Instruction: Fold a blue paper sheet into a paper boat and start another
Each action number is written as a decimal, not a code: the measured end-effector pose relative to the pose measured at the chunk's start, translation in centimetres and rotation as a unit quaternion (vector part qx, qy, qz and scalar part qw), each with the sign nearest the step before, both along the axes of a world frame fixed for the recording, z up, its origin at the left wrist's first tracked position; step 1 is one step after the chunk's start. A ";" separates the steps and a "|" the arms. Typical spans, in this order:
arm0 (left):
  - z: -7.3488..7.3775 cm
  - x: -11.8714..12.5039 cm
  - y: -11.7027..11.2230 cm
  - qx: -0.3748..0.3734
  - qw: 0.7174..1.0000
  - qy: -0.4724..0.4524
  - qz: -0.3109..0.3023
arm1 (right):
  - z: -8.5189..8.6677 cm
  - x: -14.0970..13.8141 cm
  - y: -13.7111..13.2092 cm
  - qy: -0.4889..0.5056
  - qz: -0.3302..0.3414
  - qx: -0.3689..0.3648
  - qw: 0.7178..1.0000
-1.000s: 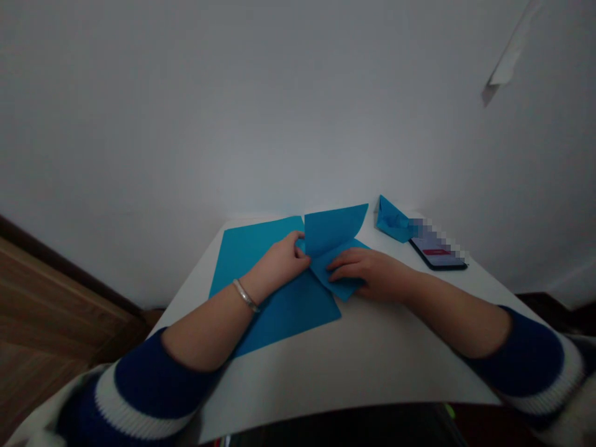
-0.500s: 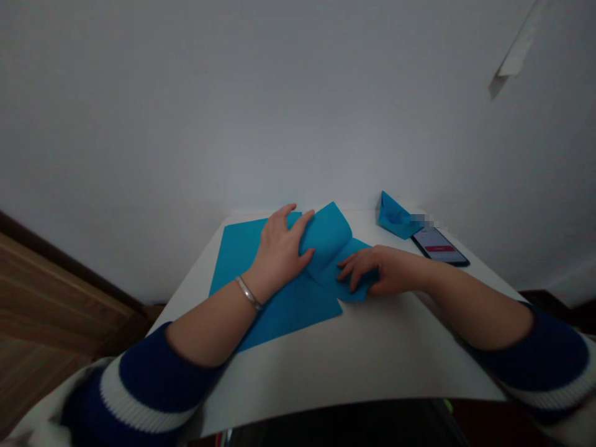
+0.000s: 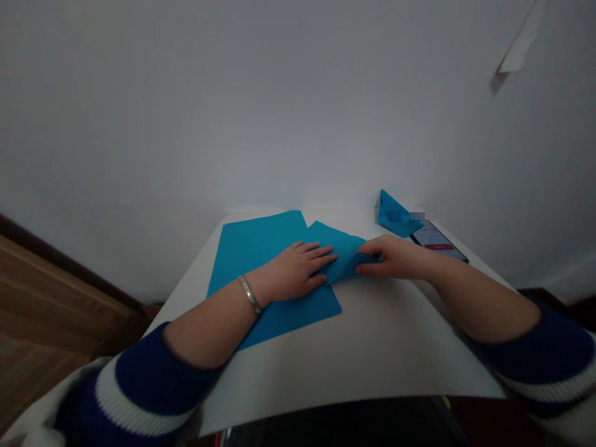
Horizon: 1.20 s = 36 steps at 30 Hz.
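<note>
A large blue sheet of paper (image 3: 254, 245) lies flat on the white table, partly under my left forearm. Overlapping its right side is a smaller piece of blue paper (image 3: 342, 245), folded over at its right part. My left hand (image 3: 300, 270) lies flat with fingers stretched across both papers, their tips on the smaller one. My right hand (image 3: 386, 257) pinches the right edge of the smaller paper between thumb and fingers. The far right corner of that paper is hidden behind this hand.
A folded blue paper shape (image 3: 395, 217) stands at the back right of the white table (image 3: 372, 347). Beside it lies a phone (image 3: 437, 239) with its screen lit. The wall (image 3: 298, 105) rises directly behind the table, and a wooden panel (image 3: 56, 329) is at the left.
The raised flap of the smaller paper has come down. My left hand has moved nearer and right, flattening onto the papers. My right hand has shifted slightly and now grips the edge.
</note>
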<state>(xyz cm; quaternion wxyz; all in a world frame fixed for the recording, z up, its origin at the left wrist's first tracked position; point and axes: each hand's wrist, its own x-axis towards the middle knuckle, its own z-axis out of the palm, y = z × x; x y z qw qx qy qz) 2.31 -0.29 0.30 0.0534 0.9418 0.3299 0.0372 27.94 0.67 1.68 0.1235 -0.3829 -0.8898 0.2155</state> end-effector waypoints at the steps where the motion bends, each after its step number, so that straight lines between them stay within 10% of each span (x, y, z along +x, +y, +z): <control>1: 0.0 0.0 0.0 0.003 1.000 -0.003 0.002 | -0.1 0.1 0.1 -0.008 -0.018 0.003 1.000; 36: 0.7 0.7 -0.6 0.004 0.998 -0.031 0.060 | -1.7 -1.9 0.8 -0.071 -0.216 0.114 0.967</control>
